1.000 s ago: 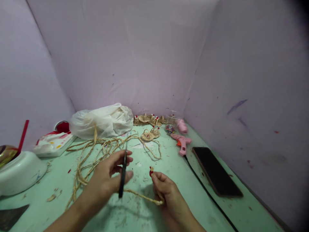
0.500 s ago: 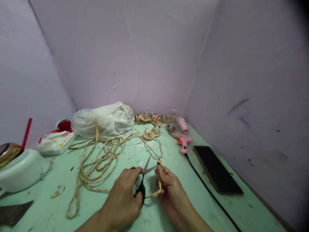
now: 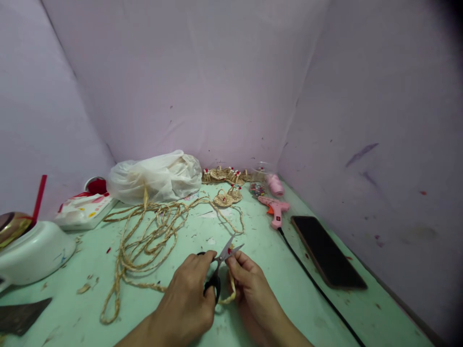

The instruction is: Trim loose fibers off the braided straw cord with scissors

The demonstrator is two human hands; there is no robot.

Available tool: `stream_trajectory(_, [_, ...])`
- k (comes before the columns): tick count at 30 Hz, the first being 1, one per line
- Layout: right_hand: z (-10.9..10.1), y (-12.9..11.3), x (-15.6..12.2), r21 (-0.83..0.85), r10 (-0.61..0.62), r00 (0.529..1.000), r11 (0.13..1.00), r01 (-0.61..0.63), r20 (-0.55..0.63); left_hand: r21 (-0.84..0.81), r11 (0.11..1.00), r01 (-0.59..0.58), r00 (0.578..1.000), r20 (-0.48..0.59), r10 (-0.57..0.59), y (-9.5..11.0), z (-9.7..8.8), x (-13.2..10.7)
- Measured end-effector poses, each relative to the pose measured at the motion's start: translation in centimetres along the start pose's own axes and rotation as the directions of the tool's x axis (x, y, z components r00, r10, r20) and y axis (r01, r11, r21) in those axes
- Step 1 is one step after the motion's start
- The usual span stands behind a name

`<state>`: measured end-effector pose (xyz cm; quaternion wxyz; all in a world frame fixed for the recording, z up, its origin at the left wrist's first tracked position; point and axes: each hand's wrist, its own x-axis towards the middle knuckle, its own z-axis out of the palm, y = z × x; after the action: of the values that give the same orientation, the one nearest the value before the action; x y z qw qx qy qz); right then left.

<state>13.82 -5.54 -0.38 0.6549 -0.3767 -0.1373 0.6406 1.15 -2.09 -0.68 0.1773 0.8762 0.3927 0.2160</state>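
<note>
My left hand (image 3: 188,289) is closed around the black handles of a pair of scissors (image 3: 218,260), whose blades stand apart and point away to the right. Between and beside the blades shows the tip of a braided straw cord (image 3: 231,289) with a small red piece on it. Pinching that cord just below its tip is my right hand (image 3: 249,284), close to the blade ends. Whether the blades touch the cord I cannot tell. From under my left hand the rest of the straw cord (image 3: 144,286) runs left into a loose, tangled heap on the table.
Woven straw pieces with red and white beads (image 3: 227,196) lie at the back, near a white plastic bag (image 3: 159,178). On the right are a pink glue gun (image 3: 275,209) with a black cable and a phone (image 3: 327,253). A white pot-like vessel (image 3: 36,253) stands left.
My right hand has moved left with the cord end, toward the scissors. The cord's tip is now at the open blades, where before it stood just to their right.
</note>
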Motion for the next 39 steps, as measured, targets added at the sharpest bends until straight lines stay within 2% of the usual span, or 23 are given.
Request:
stream_trajectory(4, [-0.1, 0.0, 0.0, -0.010, 0.004, 1.000, 1.000, -0.005, -0.009, -0.004, 1.000, -0.014, 1.000, -0.007, 0.014, -0.3, 0.2, -0.1])
stream_trajectory(12, [-0.3, 0.0, 0.3, -0.052, -0.020, 1.000, 0.998, 0.019, -0.017, 0.001, 1.000, 0.031, 0.999, 0.041, -0.031, -0.1, -0.4, -0.1])
stream_trajectory(19, [-0.4, -0.4, 0.5, -0.048, -0.034, 0.998, 0.998, 0.031, -0.057, 0.059, 0.991, 0.116, 0.992, -0.060, -0.112, -0.3, -1.4, 0.5])
stream_trajectory(22, [-0.4, -0.6, 0.5, -0.047, -0.040, 0.996, 0.998, 0.036, -0.077, 0.095, 0.993, 0.075, 0.996, -0.052, -0.070, -0.3, -1.9, 0.7])
stream_trajectory(25, [-0.4, -0.5, 0.4, -0.042, -0.054, 0.996, 0.998, 0.052, -0.066, 0.127, 0.992, 0.014, 1.000, 0.022, -0.017, 0.0, -1.9, 0.7])
stream_trajectory(28, [-0.5, -0.3, 0.5, -0.047, -0.054, 0.998, 0.997, 0.052, -0.042, 0.091, 0.996, 0.017, 0.998, 0.065, -0.023, 0.2, -1.6, 0.4])
stream_trajectory(39, [-0.6, 0.1, 0.6, -0.099, -0.063, 0.997, 0.993, 0.058, -0.041, -0.051, 0.998, 0.034, 0.997, 0.074, -0.030, -0.2, -1.3, 0.5])
